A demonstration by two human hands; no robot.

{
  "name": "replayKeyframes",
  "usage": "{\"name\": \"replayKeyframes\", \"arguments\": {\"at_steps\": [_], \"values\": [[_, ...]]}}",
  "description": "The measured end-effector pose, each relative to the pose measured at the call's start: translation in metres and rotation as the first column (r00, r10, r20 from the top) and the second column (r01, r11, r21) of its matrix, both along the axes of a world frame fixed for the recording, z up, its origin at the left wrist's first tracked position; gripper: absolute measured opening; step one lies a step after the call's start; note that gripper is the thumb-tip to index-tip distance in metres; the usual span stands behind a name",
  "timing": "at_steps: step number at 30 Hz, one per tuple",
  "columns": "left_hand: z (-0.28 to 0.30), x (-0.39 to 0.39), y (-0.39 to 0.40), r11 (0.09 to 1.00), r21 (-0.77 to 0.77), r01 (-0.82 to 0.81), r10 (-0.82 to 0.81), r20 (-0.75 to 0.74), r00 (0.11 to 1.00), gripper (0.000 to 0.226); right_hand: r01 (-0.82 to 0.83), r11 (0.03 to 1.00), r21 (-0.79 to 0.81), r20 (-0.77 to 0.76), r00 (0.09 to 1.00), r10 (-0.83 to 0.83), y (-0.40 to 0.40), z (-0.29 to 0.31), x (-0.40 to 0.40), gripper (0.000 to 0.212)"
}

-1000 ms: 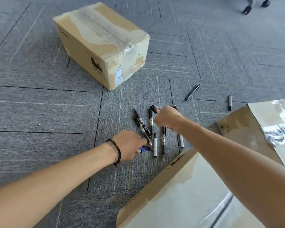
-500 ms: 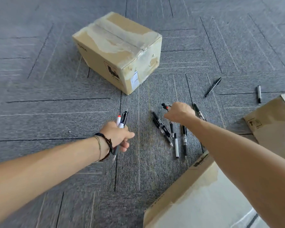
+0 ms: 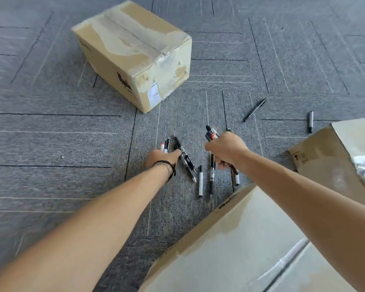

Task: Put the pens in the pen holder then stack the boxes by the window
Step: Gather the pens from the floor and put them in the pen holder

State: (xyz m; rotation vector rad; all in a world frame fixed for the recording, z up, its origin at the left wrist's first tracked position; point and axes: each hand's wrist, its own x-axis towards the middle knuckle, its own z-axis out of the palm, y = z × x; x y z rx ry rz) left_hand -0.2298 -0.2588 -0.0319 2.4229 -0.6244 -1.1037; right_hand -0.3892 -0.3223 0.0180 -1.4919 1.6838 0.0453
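Left hand (image 3: 162,158) grips two pens (image 3: 165,145), thumb touching a black pen (image 3: 184,159) on carpet (image 3: 51,144). Right hand (image 3: 226,150) fisted round several pens (image 3: 211,133). Loose pens (image 3: 200,181) lie between; three boxes (image 3: 135,53) around.

On the carpet (image 3: 51,144) we find one box (image 3: 133,53) farthest from us, a second box (image 3: 240,249) nearest, and a third box (image 3: 335,161) at right. Between them lie scattered pens (image 3: 200,180); two stray pens, one (image 3: 255,109) and another (image 3: 310,121), lie farther right, well apart.
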Motion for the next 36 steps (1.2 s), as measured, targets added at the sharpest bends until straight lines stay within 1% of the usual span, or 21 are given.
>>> {"name": "replayKeyframes", "arguments": {"at_steps": [2, 4, 6, 7, 9, 11, 12, 14, 15, 16, 17, 18, 19, 21, 24, 26, 28, 30, 32, 34, 36], "values": [[-0.003, -0.003, -0.002, 0.996, 0.019, 0.091, -0.093, 0.123, 0.988, 0.040, -0.038, 0.999, 0.011, -0.006, 0.999, 0.038, 0.002, -0.002, -0.005, 0.021], [-0.002, -0.004, -0.003, 0.978, 0.052, 0.202, -0.208, 0.240, 0.948, 0.040, 0.002, 1.000, -0.007, 0.015, 1.000, -0.002, 0.002, -0.005, -0.008, 0.021], [0.001, -0.007, -0.005, 0.935, 0.128, 0.330, -0.354, 0.346, 0.869, 0.041, 0.055, 0.998, 0.001, 0.042, 0.998, -0.055, 0.002, -0.007, -0.008, 0.020], [0.002, -0.010, -0.007, 0.903, 0.165, 0.397, -0.429, 0.392, 0.814, 0.040, 0.071, 0.997, 0.010, 0.049, 0.996, -0.072, 0.003, -0.008, -0.007, 0.019], [0.006, -0.013, -0.008, 0.865, 0.194, 0.464, -0.501, 0.403, 0.766, 0.036, 0.072, 0.997, -0.003, 0.023, 0.997, -0.072, 0.003, -0.011, -0.004, 0.022], [0.005, -0.010, -0.005, 0.883, 0.122, 0.452, -0.466, 0.323, 0.824, 0.034, 0.040, 0.997, -0.059, -0.054, 0.998, -0.043, 0.002, -0.014, 0.000, 0.024], [0.005, -0.008, -0.002, 0.912, 0.052, 0.407, -0.407, 0.232, 0.884, 0.033, 0.019, 0.996, -0.087, -0.089, 0.996, -0.026, 0.000, -0.016, 0.003, 0.023], [0.008, 0.001, 0.008, 0.962, -0.096, 0.256, -0.254, 0.026, 0.967, 0.030, -0.013, 0.992, -0.122, -0.131, 0.991, -0.003, -0.005, -0.023, 0.011, 0.019], [0.010, 0.006, 0.012, 0.976, -0.157, 0.149, -0.164, -0.089, 0.982, 0.027, -0.023, 0.991, -0.129, -0.145, 0.989, 0.004, -0.008, -0.027, 0.016, 0.020], [0.013, 0.012, 0.017, 0.982, -0.188, 0.025, -0.068, -0.229, 0.971, 0.023, -0.032, 0.990, -0.136, -0.156, 0.988, 0.010, -0.011, -0.030, 0.023, 0.023], [0.016, 0.017, 0.021, 0.975, -0.198, -0.097, 0.015, -0.379, 0.925, 0.019, -0.038, 0.989, -0.142, -0.164, 0.986, 0.015, -0.014, -0.033, 0.030, 0.028], [0.018, 0.022, 0.025, 0.963, -0.187, -0.195, 0.079, -0.498, 0.864, 0.019, -0.049, 0.987, -0.151, -0.176, 0.984, 0.022, -0.016, -0.036, 0.037, 0.034], [0.020, 0.028, 0.028, 0.949, -0.178, -0.260, 0.117, -0.565, 0.817, 0.023, -0.061, 0.984, -0.164, -0.187, 0.982, 0.030, -0.017, -0.039, 0.045, 0.038], [0.021, 0.038, 0.031, 0.935, -0.173, -0.310, 0.155, -0.586, 0.795, 0.028, -0.090, 0.977, -0.196, -0.209, 0.977, 0.048, -0.017, -0.044, 0.059, 0.046], [0.026, 0.047, 0.039, 0.925, -0.187, -0.330, 0.167, -0.580, 0.797, 0.017, -0.191, 0.957, -0.217, -0.289, 0.949, 0.124, -0.014, -0.053, 0.075, 0.051], [0.030, 0.048, 0.045, 0.941, -0.174, -0.290, 0.148, -0.560, 0.815, 0.018, -0.255, 0.945, -0.206, -0.334, 0.926, 0.177, -0.010, -0.059, 0.081, 0.049], [0.028, 0.049, 0.049, 0.958, -0.157, -0.241, 0.127, -0.521, 0.844, 0.019, -0.275, 0.942, -0.193, -0.329, 0.923, 0.202, -0.010, -0.060, 0.083, 0.045], [0.023, 0.046, 0.050, 0.968, -0.115, -0.223, 0.131, -0.525, 0.841, 0.014, -0.258, 0.948, -0.188, -0.268, 0.942, 0.203, -0.013, -0.054, 0.081, 0.040], [0.016, 0.038, 0.050, 0.979, -0.085, -0.184, 0.117, -0.509, 0.853, 0.016, -0.184, 0.965, -0.189, -0.175, 0.973, 0.151, -0.019, -0.044, 0.073, 0.033], [0.008, 0.026, 0.046, 0.993, -0.056, -0.104, 0.070, -0.429, 0.901, 0.028, -0.099, 0.982, -0.164, -0.074, 0.993, 0.088, -0.020, -0.031, 0.058, 0.027], [0.001, 0.011, 0.040, 0.998, -0.032, 0.052, -0.059, -0.300, 0.952, 0.038, -0.050, 0.991, -0.124, -0.004, 0.999, 0.050, -0.018, -0.017, 0.039, 0.021]]}}
